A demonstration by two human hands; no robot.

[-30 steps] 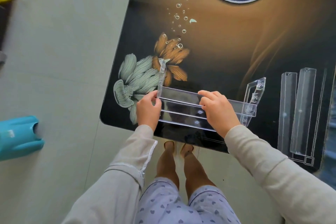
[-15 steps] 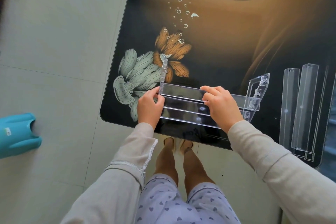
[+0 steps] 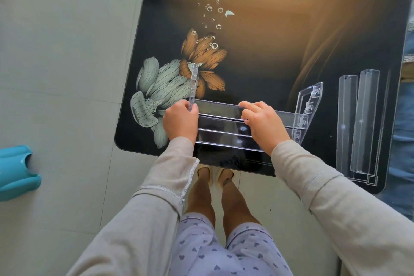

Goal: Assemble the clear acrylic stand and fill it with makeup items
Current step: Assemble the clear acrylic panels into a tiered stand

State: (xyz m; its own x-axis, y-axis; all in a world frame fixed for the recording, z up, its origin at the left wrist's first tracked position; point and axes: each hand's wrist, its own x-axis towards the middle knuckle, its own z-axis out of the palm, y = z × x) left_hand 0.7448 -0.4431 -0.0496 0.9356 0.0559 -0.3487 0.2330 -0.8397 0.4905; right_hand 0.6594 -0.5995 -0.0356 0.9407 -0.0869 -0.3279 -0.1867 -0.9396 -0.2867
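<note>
The stand (image 3: 246, 123) sits at the near edge of the table (image 3: 268, 51), and you hold it so the shelf seats in both side panels: your left hand (image 3: 180, 120) is clamped on the left panel, your right hand (image 3: 263, 122) has its fingers curled together over the top shelf. I count three shelves fitted, two side panels and two spare shelves (image 3: 358, 123) lying well apart at the right; no makeup is visible.
</note>
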